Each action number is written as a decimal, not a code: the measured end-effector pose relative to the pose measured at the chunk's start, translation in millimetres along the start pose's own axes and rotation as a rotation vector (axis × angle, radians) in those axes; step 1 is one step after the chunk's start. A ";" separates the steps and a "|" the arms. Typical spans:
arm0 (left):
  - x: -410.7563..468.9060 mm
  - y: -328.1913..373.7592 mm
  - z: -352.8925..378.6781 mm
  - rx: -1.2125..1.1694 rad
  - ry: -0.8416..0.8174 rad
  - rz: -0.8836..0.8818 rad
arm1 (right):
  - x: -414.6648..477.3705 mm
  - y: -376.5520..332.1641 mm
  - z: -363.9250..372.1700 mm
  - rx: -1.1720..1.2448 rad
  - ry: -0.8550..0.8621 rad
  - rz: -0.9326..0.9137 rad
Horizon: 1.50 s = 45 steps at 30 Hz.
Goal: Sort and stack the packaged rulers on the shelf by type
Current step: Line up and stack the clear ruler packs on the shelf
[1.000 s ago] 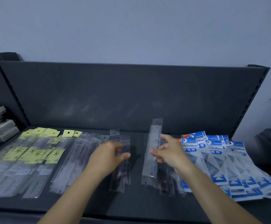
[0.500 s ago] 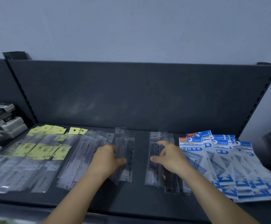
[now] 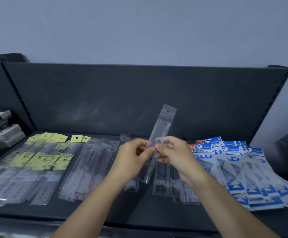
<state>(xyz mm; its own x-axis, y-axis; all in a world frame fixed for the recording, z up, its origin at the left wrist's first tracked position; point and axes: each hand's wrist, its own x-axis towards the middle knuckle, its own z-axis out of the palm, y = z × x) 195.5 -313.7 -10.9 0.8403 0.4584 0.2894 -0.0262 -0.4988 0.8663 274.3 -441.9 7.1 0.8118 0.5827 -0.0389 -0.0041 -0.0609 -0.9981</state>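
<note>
Above the dark shelf point(image 3: 139, 212), a clear packaged ruler point(image 3: 160, 131) is raised and tilted, its hang-hole end pointing up and right. My left hand point(image 3: 131, 160) and my right hand point(image 3: 175, 155) both pinch its middle from either side. Below them lie short clear ruler packs point(image 3: 163, 182) in a loose pile. To the left are long clear packs point(image 3: 88, 165), and further left yellow-labelled packs point(image 3: 42, 158). Blue and white geometric set packs point(image 3: 239, 172) fan out on the right.
The shelf's dark back panel point(image 3: 139, 97) rises behind the packs. Stacked boxes point(image 3: 0, 127) sit on the neighbouring shelf at far left. A slotted upright point(image 3: 273, 103) bounds the right side.
Half a second ago both hands rested low on packs lying on the shelf. Now they have come together and lifted one clear ruler pack up off the shelf.
</note>
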 end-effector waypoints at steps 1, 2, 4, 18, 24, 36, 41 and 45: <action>-0.9 -2.6 -0.1 0.077 -0.041 -0.007 | 1.9 1.9 -2.9 -0.018 0.034 0.019; -1.9 -6.2 -2.0 0.178 -0.073 -0.022 | 3.8 4.4 -6.5 -0.057 0.067 0.046; -4.6 -16.3 -7.2 0.402 -0.122 -0.045 | 7.4 12.1 -13.2 -0.195 0.106 0.100; -17.4 -31.8 -15.2 0.793 -0.392 -0.338 | 4.4 36.4 -1.5 -0.986 0.081 0.014; -23.7 -36.2 -12.2 0.856 -0.408 -0.271 | 9.2 41.2 6.7 -0.951 -0.042 -0.082; -18.6 -41.1 -15.9 0.899 -0.359 -0.207 | 6.9 43.8 15.6 -1.064 -0.174 -0.096; -13.9 -45.0 -10.2 0.840 -0.427 -0.213 | 6.1 48.4 17.3 -1.124 -0.284 -0.090; -10.6 -44.5 -10.6 0.802 -0.440 -0.202 | 5.9 44.1 11.0 -0.914 -0.232 -0.096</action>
<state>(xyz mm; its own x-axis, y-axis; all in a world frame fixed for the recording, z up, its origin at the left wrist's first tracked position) 182.0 -288.6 -48.3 0.9219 0.3536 -0.1581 0.3860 -0.8736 0.2965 272.4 -432.3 -37.7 0.6477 0.7591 -0.0651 0.5957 -0.5579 -0.5778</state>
